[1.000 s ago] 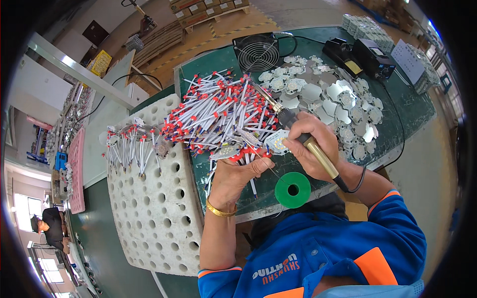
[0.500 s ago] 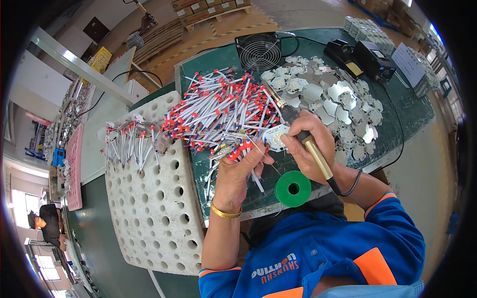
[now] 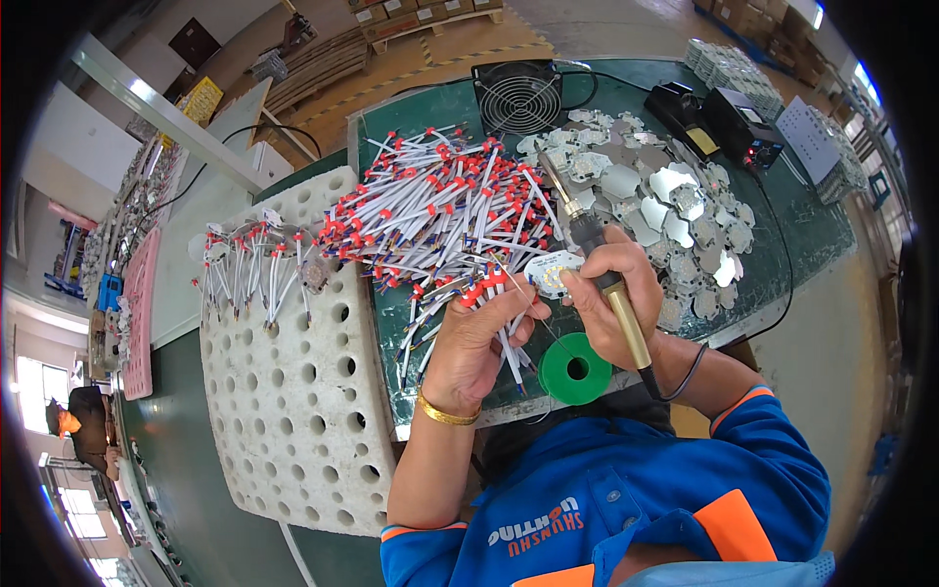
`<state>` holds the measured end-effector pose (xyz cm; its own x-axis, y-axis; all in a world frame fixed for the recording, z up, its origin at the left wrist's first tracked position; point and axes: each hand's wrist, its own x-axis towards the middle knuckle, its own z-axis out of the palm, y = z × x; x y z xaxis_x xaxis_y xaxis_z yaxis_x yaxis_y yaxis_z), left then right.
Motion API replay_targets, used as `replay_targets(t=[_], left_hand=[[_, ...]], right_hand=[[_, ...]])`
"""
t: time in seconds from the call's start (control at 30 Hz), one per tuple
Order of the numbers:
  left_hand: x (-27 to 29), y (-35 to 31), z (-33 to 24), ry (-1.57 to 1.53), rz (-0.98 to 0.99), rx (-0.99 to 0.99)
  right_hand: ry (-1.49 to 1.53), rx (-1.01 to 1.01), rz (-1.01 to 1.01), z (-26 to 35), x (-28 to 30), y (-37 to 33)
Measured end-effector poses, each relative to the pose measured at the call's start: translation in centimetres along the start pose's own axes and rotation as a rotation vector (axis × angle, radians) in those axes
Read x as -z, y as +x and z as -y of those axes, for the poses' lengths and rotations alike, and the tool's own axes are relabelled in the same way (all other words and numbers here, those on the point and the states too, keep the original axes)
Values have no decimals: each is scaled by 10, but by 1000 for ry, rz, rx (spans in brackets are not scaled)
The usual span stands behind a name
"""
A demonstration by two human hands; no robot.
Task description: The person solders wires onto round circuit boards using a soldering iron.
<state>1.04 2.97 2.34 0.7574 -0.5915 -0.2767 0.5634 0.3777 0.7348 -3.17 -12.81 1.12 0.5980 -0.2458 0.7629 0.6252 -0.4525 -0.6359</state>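
My right hand is closed round a soldering iron, a pen-like tool with a brass-coloured sleeve, its metal tip pointing up and away. The thumb and finger of that hand also pinch a small white LED board. Just left of it, my left hand is closed on several white wires with red collars; a thin strand of solder runs by its fingertips. Below the hands rests a green spool. Behind my left hand lies a large heap of red-collared white wires.
Silvery boards are piled on the right of the green table. A black fan and a soldering station stand at the back. Left lies a white perforated panel with wired boards on it. A person is at far left.
The board between my hands has turned a little, and my left fingertips have come slightly closer to it. The whole view has shifted a little. Both hands keep their holds.
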Motion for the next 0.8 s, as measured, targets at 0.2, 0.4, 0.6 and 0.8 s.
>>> replay_targets(t=[0.2, 0.4, 0.6, 0.8], left_hand=[[-3, -1, 0, -34, 15, -15], [-3, 0, -3, -15, -31, -55], [-13, -9, -27, 147, -101, -210], [-22, -17, -40, 196, -117, -299]], right_hand=[[-90, 146, 37, 1, 4, 9], [-64, 51, 134, 3, 11, 13], [132, 260, 197, 2, 50, 31], [268, 251, 439, 21, 63, 57]])
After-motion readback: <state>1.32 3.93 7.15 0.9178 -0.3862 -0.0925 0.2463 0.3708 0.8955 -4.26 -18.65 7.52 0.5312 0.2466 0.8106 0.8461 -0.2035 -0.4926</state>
